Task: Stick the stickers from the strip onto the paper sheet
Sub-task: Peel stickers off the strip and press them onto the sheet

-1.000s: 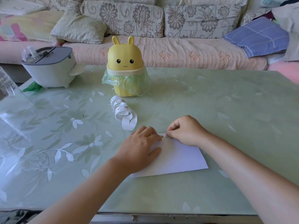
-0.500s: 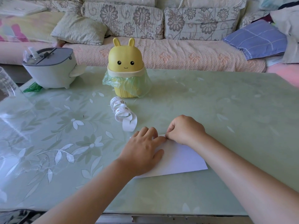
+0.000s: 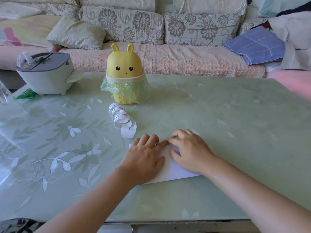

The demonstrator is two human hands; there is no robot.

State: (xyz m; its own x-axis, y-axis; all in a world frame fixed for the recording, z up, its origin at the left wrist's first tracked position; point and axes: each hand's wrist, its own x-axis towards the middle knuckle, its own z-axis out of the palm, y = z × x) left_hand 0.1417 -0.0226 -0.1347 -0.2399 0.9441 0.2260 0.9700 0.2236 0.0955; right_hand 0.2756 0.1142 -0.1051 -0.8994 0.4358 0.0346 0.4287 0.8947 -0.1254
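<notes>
While two stickers (image 3: 167,143) show on the paper sheet (image 3: 172,171) at centre, the curled strip (image 3: 123,122) above seems to hold plenty more. Pressing the sheet flat, the left hand (image 3: 144,158) and right hand (image 3: 191,153) grip nothing.

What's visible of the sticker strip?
The sticker strip is a white paper-like band, curled into loose coils with small printed stickers along its outer face; its near end looks blank. It lies on the green table, in front of the yellow bin and beyond the paper sheet. Neither the left hand nor the right hand touches it.
</notes>
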